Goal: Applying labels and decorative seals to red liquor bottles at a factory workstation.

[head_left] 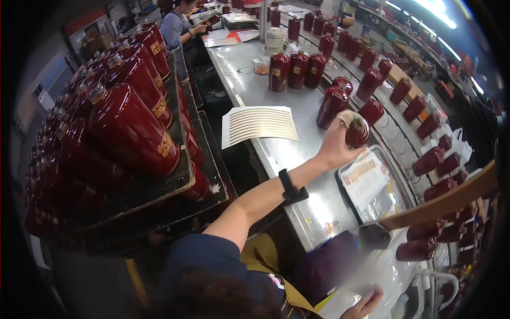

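My left hand point(336, 148), with a black band on its wrist, reaches across the metal bench and is closed round the upper part of a glossy dark red bottle point(358, 134). A beige covering shows on one of its fingers. Right behind that bottle stands another dark red bottle point(333, 106). At the lower edge my right hand point(366, 304) shows only in part, its fingers bent beside a white sheet point(340, 305). What they hold, if anything, I cannot make out. A sheet with rows of thin gold-brown strips point(261, 125) overhangs the bench's left edge.
Dark red bottles crowd a black-edged rack point(183, 183) at my left. A tray point(348, 198) holding printed paper and gold pieces lies near my left hand. More bottles point(299, 70) stand along the bench point(241, 80) and the line beyond. A co-worker point(178, 29) sits at the far end.
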A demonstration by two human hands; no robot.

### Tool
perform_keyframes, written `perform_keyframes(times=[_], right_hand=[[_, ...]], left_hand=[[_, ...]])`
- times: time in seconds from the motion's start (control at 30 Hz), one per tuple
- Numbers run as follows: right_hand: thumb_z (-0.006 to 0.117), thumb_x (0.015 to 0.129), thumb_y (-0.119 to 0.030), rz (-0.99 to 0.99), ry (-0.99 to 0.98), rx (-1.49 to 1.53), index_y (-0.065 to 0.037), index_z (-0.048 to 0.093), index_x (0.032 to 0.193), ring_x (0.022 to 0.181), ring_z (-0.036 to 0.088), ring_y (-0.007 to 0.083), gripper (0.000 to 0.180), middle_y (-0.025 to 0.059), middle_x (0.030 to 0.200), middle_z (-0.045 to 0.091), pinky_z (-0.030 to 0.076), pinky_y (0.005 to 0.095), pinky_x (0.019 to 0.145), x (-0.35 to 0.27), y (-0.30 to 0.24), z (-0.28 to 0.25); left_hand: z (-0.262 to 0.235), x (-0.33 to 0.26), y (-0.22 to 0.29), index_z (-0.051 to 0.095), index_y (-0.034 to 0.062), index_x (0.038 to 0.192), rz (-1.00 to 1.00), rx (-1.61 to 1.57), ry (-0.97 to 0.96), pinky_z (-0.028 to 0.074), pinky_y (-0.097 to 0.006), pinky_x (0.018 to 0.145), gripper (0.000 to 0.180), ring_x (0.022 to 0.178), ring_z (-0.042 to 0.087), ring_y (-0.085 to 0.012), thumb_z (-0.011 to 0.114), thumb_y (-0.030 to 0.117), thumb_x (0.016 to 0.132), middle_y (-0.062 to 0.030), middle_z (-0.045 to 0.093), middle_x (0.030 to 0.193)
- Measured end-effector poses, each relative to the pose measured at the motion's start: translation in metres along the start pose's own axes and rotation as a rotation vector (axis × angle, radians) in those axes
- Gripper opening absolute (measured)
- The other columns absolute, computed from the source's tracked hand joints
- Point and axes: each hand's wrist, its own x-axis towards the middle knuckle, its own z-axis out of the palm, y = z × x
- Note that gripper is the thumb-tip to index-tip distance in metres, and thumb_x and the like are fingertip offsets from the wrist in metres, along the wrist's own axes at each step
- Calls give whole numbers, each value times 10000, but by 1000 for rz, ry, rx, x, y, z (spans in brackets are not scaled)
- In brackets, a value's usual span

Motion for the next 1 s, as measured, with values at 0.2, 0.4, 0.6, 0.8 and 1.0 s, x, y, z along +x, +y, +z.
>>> perform_keyframes(times=[0.2,0.4,0.6,0.8,1.0], right_hand=[[968,629,-409,-96,-59,55,12,519,1379,1124,544,211,970,73,1282,541,459,356,970,-4,-17,18],[952,678,-182,-290,-271,-25,37,327,1560,1214,634,336,1103,214,1365,600,534,397,976,11,-69,66],[945,702,-182,-38,-246,43,42,234,1601,1205,663,345,1169,247,1359,618,536,394,994,-14,-50,43],[959,688,-204,-72,-190,35,52,284,1575,1193,668,349,1144,245,1336,628,543,391,976,-7,-45,52],[950,670,-224,-99,-92,-113,6,313,1578,1121,667,412,1133,243,1287,637,554,420,931,-4,-25,57]], left_hand=[[-8,-29,126,339,77,1409,-456,-900,11,485,-341,1055,828,1215,548,-184,855,31,762,-79,498,1301],[19,-103,156,431,12,1426,-1222,-1114,-558,544,-317,952,616,1058,659,-161,726,302,970,-106,644,1224],[42,-154,177,356,-77,1406,-965,-652,-869,528,-339,979,729,1171,609,-195,780,273,926,-173,576,1291],[55,-158,166,363,-56,1431,-1028,-735,-836,532,-335,974,727,1161,609,-187,779,256,925,-149,579,1291],[71,-155,161,466,-41,1373,-850,-469,-888,540,-355,909,590,1060,649,-212,761,221,935,-139,645,1186]])
